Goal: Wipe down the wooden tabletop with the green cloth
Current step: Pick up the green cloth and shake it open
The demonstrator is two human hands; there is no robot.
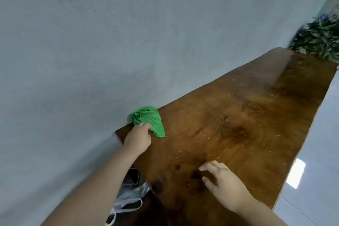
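A crumpled green cloth [149, 119] lies on the wooden tabletop [238, 119] at its back edge, against the grey wall. My left hand [138, 138] grips the cloth's near side, arm stretched forward. My right hand [222, 182] rests flat on the wood nearer to me, fingers spread, holding nothing. Small pale crumbs are scattered over the middle and right of the tabletop.
A grey wall [91, 51] runs along the table's back edge. A leafy plant [319, 38] stands at the table's far right end. Below my left forearm lie a dark phone-like slab [131, 176] and a clear plastic bag [128, 198]. Pale floor [315, 152] shows past the front edge.
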